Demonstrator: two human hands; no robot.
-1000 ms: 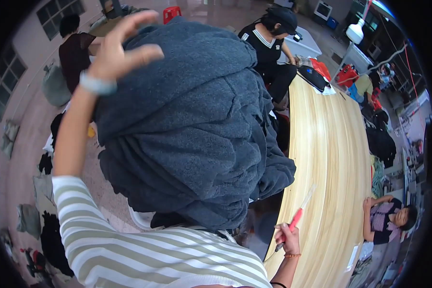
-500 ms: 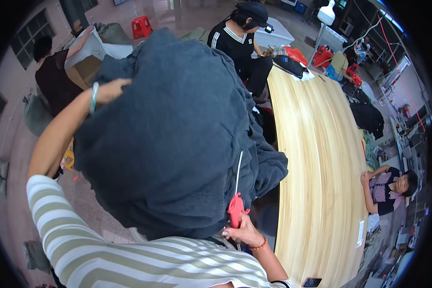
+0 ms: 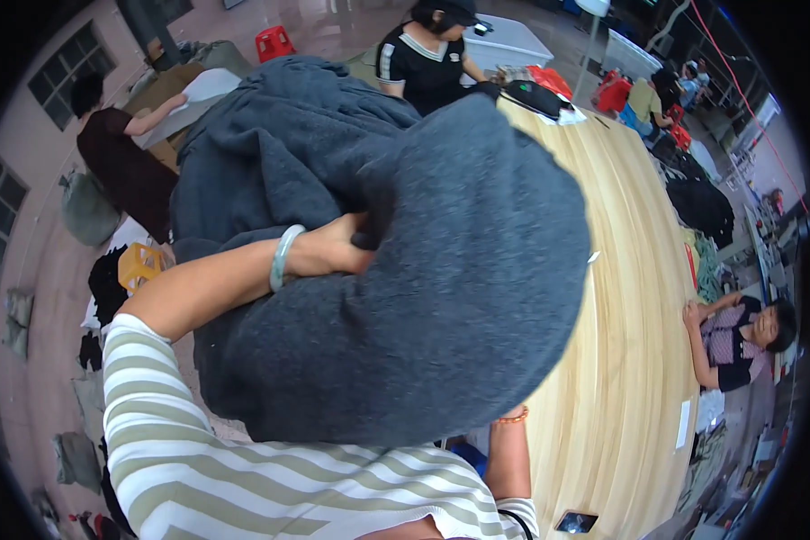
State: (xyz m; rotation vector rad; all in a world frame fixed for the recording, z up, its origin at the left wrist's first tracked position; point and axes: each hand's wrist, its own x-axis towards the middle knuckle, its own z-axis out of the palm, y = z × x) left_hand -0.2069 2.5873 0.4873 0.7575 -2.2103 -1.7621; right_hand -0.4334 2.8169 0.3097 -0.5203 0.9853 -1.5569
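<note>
One dark cloth [image 3: 486, 279] was gripped by the curled left hand [image 3: 335, 245]; the right hand's hold, cloth-covered, could not be told.

Pinkish wall [image 3: 34, 148], paned windows [image 3: 70, 65], red stool [image 3: 274, 42], pale floor [image 3: 58, 315].

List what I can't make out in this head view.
Right hand and anything in it: head view, hidden by the dark grey cloth.
Left hand: head view, fingertips hidden in a cloth fold.
White lamp: head view, cut off by the upper edge.
Distant people: head view, too small to tell what they handle.
</note>
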